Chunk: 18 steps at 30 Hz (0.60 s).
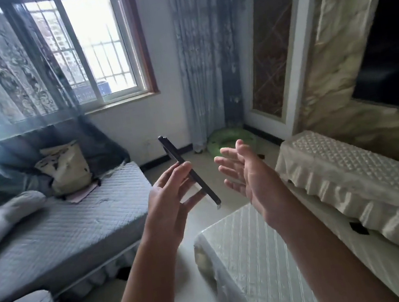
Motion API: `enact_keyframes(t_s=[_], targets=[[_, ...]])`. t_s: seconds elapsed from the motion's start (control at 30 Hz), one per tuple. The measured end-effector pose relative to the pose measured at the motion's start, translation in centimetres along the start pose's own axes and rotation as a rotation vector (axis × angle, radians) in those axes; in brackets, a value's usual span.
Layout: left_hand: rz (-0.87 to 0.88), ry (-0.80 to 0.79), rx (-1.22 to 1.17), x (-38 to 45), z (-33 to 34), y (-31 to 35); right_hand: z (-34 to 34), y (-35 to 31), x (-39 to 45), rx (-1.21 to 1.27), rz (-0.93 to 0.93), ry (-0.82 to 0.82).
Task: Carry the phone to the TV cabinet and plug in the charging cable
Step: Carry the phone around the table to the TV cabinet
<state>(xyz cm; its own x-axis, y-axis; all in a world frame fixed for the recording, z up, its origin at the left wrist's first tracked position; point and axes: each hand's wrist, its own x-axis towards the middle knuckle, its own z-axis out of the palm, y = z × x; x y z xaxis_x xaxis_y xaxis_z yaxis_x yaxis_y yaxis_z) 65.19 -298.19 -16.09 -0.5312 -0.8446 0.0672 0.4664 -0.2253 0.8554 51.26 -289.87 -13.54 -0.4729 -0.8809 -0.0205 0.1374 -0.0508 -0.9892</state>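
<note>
A dark, slim phone [181, 161] is seen edge-on, tilted from upper left to lower right, in mid-air at the frame's centre. My left hand [171, 194] grips it around the middle with fingers and thumb. To the right of the phone, my right hand [243, 170] is raised with fingers spread and palm facing left, a short gap away from it. The TV cabinet [349, 179], covered in a cream frilled cloth, runs along the right below a dark TV screen [392, 55]. No charging cable is visible.
A low table under a white cloth [248, 252] stands just below my right arm. A grey quilted sofa [69, 223] with a tote bag [68, 169] fills the left. A green ring [227, 138] lies on the floor in the far corner by the curtain.
</note>
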Motion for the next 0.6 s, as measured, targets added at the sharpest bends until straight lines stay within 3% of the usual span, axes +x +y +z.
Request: enact_keyframes(t_s=[0.33,0.6], targets=[[0.059,0.097,0.060,8.1,-13.4,8.4,15.3,1.9,10.6,0.036,0.009,-0.093],[0.080,0.180,0.035,13.0,-19.9,12.0,22.2,2.3,16.9,0.030,0.012,-0.167]])
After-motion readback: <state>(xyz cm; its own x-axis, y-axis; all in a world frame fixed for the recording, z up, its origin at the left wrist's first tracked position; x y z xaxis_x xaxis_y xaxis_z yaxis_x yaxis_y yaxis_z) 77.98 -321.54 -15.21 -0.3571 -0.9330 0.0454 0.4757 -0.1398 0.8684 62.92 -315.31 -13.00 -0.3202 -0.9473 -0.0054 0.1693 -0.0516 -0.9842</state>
